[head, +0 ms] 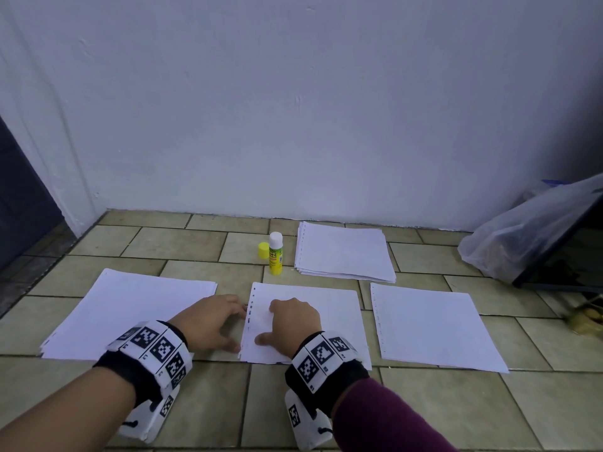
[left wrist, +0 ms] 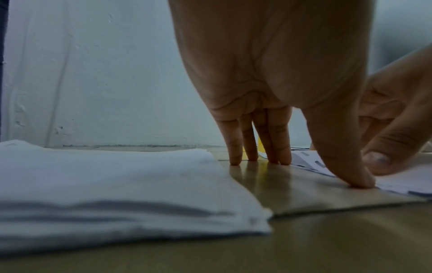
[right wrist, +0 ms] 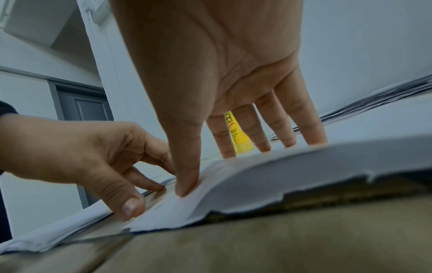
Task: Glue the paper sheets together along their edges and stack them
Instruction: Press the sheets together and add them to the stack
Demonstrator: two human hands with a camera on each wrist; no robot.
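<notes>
Paper sheets [head: 306,321]: right hand [head: 293,321] presses flat, fingers straight, pinning them; left hand [head: 208,321], fingers extended, squares the 9 o'clock edge.

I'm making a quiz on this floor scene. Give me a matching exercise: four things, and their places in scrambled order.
Things:
1. yellow glue stick with white tip
2. yellow cap
3. right hand
4. clear plastic bag

Places:
A. far right, by the wall
B. on the middle paper sheets
C. upright, left of the far paper stack
D. on the tile, left of the stick

Pairs: 1-C, 2-D, 3-B, 4-A
</notes>
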